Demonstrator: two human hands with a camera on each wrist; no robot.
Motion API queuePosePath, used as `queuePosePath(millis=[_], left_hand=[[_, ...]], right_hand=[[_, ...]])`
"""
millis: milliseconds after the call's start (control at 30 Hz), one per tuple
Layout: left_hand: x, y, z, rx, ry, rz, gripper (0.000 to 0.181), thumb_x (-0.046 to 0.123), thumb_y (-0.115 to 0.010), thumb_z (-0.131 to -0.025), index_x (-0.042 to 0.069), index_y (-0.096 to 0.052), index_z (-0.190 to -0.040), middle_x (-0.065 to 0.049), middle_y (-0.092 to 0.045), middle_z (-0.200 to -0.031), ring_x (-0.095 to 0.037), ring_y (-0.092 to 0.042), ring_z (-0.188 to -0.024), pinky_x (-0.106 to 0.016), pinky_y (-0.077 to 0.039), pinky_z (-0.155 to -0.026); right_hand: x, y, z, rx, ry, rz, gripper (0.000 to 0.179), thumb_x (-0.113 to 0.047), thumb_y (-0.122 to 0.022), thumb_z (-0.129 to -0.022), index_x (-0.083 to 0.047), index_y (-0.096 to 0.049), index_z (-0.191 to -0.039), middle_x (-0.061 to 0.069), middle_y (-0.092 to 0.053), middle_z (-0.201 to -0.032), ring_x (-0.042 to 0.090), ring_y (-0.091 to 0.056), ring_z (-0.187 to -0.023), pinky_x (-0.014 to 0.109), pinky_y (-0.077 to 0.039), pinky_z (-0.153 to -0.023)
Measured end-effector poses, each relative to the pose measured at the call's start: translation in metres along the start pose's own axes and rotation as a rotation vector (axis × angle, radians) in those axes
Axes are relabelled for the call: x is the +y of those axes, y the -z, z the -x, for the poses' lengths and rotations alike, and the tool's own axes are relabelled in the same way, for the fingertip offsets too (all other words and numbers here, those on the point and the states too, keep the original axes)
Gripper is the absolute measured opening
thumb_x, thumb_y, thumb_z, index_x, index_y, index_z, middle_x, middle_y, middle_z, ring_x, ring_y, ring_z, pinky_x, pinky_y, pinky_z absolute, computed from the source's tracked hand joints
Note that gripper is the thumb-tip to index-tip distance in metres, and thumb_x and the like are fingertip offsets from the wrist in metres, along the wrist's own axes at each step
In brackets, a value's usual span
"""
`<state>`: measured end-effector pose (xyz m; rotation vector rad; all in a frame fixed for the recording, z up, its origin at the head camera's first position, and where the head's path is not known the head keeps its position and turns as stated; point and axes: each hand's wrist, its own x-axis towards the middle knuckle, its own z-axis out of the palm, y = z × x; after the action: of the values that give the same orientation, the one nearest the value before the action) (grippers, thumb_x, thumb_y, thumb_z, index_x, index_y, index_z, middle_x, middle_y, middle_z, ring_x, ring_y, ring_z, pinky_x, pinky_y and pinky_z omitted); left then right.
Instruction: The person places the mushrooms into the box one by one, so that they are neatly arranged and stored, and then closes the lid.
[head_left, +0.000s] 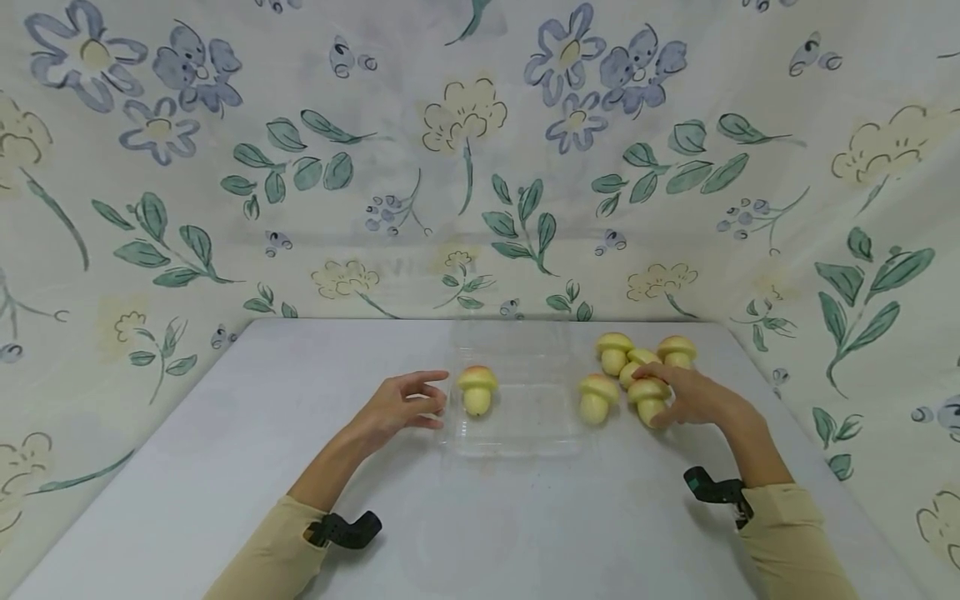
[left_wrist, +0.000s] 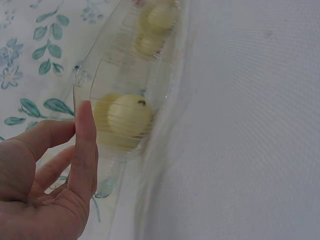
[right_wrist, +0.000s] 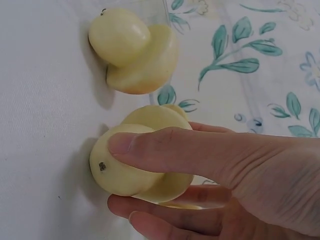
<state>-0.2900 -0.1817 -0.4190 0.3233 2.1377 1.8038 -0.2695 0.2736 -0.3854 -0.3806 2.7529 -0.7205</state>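
Tan sleeves [head_left: 798,546] are covering my forearms, and black wrist devices [head_left: 348,531] are sitting near their cuffs. My right hand [head_left: 693,393] is gripping a yellow mushroom [head_left: 647,408] to the right of a clear plastic container [head_left: 525,417]; my thumb is pressing its pale stem while my fingers are curling round the other side. On that stem's end a dark mark [right_wrist: 102,166] is showing, too small for me to make out as writing. Four loose mushrooms [head_left: 596,404] are lying close by, one on the left of the gripped one and three farther back. My left hand [head_left: 401,404] is hovering just beside the container's left wall with its fingers relaxed and apart; I cannot tell whether a fingertip is touching the plastic. Inside, toward the left, another mushroom [head_left: 477,393] is resting with its stem toward me. Everything is sitting on a white tabletop [head_left: 187,458], and a floral cloth [head_left: 465,117] is hanging behind it.
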Motion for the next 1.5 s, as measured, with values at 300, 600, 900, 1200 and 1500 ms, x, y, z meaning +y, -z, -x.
queuePosePath(millis=[300, 600, 900, 1200, 1500], left_hand=[[-0.0027, 0.0006, 0.0004, 0.003, -0.002, -0.009, 0.058, 0.006, -0.067, -0.092, 0.001, -0.044, -0.145, -0.008, -0.059, -0.103, -0.016, -0.064, -0.090, -0.033, -0.063, -0.079], [-0.0027, -0.0007, 0.0003, 0.004, 0.007, -0.005, 0.058, 0.005, -0.066, -0.092, 0.000, -0.044, -0.145, -0.008, -0.058, -0.103, -0.016, -0.064, -0.090, -0.032, -0.063, -0.079], [-0.0023, -0.0006, 0.0007, 0.000, 0.003, -0.024, 0.059, 0.005, -0.066, -0.092, 0.000, -0.043, -0.146, -0.008, -0.058, -0.103, -0.017, -0.064, -0.090, -0.033, -0.063, -0.079], [-0.0028, 0.0000, 0.0002, -0.001, 0.004, -0.023, 0.058, 0.005, -0.066, -0.092, 0.000, -0.043, -0.146, -0.009, -0.058, -0.104, -0.016, -0.064, -0.090, -0.033, -0.063, -0.079], [-0.0016, 0.0004, -0.0012, 0.002, -0.001, -0.016, 0.059, 0.004, -0.066, -0.092, 0.000, -0.043, -0.145, -0.010, -0.058, -0.104, -0.016, -0.064, -0.089, -0.032, -0.063, -0.079]], right_hand=[[0.0005, -0.0003, 0.0000, -0.009, 0.005, 0.000, 0.069, -0.014, -0.081, -0.078, -0.012, -0.046, -0.137, 0.023, -0.049, -0.136, 0.024, -0.055, -0.085, 0.033, -0.051, -0.068], [0.0008, -0.0014, 0.0008, -0.001, 0.003, 0.012, 0.069, -0.016, -0.083, -0.077, -0.012, -0.047, -0.136, 0.021, -0.054, -0.129, 0.028, -0.055, -0.094, 0.036, -0.052, -0.072], [0.0036, -0.0023, -0.0001, 0.019, 0.018, 0.026, 0.067, -0.017, -0.082, -0.078, -0.013, -0.048, -0.135, 0.022, -0.049, -0.138, 0.029, -0.056, -0.101, 0.041, -0.053, -0.079], [0.0015, 0.0008, 0.0015, 0.022, 0.026, 0.020, 0.068, -0.018, -0.082, -0.077, -0.013, -0.047, -0.135, 0.018, -0.058, -0.122, 0.023, -0.057, -0.086, 0.035, -0.052, -0.071], [0.0022, 0.0071, 0.0006, 0.025, 0.057, 0.018, 0.070, -0.019, -0.082, -0.078, -0.013, -0.045, -0.138, 0.019, -0.059, -0.121, 0.022, -0.059, -0.085, 0.033, -0.052, -0.069]])
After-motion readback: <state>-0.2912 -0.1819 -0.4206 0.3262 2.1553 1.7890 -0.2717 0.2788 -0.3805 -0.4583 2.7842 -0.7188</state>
